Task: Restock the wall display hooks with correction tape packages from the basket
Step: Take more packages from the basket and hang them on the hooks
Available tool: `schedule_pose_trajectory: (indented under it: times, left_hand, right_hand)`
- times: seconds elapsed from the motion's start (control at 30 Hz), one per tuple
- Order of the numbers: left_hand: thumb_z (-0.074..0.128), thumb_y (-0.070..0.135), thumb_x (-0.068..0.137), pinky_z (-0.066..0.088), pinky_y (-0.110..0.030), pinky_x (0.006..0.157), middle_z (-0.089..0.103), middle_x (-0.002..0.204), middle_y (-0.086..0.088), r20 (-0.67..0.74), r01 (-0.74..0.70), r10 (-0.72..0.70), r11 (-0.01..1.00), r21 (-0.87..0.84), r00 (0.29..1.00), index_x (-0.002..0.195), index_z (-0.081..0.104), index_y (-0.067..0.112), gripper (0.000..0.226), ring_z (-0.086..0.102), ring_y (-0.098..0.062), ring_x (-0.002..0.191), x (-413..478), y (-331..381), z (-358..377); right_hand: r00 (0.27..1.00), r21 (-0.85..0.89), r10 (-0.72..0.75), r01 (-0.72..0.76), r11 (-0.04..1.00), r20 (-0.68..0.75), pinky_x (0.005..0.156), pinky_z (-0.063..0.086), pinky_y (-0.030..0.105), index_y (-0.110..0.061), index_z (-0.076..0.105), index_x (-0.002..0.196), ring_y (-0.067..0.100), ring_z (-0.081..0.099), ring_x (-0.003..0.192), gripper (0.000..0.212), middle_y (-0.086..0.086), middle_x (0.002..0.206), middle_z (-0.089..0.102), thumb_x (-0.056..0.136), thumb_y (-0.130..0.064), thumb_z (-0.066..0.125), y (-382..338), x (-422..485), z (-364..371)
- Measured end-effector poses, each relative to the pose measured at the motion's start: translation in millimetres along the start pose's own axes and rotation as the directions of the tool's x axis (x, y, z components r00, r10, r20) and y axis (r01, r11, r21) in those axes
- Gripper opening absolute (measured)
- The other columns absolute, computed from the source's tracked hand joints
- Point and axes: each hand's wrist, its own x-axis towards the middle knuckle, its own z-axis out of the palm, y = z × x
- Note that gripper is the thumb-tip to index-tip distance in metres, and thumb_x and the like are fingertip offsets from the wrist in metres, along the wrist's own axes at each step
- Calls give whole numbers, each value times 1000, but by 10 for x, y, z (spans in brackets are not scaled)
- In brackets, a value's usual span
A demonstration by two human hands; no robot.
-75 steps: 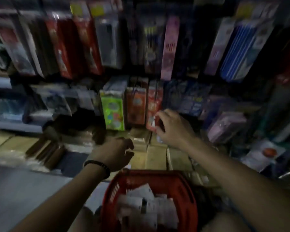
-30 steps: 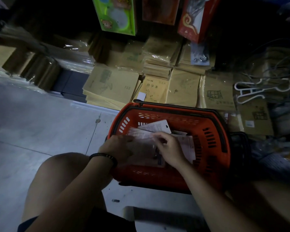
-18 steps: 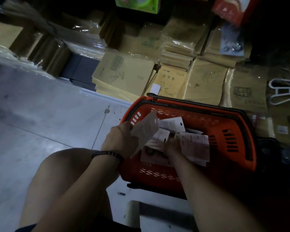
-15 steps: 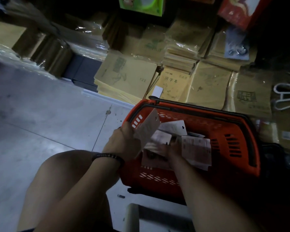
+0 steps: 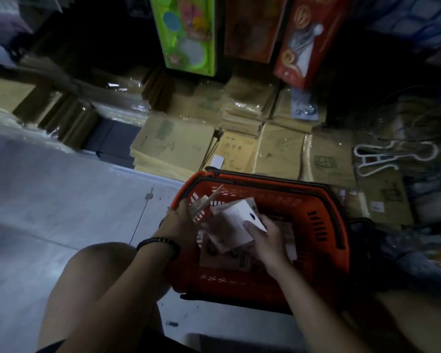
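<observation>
A red plastic basket stands on the floor in front of me with several correction tape packages lying inside. My left hand holds one package upright at the basket's left rim. My right hand grips a white-backed package, lifted and tilted above the pile. The wall hooks themselves are out of frame; only the bottoms of hanging boxes show at the top.
Stacks of wrapped brown notebooks line the floor behind the basket. A green box and a red box hang above them. White hangers lie at right. My bare knee and grey floor are at left.
My gaze dropped from the wall display to the basket. Both hands went into it; the left lifted one package, and the right has now raised another white package off the pile.
</observation>
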Motion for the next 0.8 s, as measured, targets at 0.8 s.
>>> schedule_pose_trajectory:
  times: [0.8]
  left_hand:
    - [103,32,58,63,-36,80,72,112,-4,-267,-360,251,765,-534,930,130,48,25,90,74,-21,96,-1612,1150,-673]
  right_hand:
    - [812,-109,-550,539,835,-198,57,30,37,-3,54,72,17,49,58,52,13,62,51,94,-50,45,-2134,-1419,-1054]
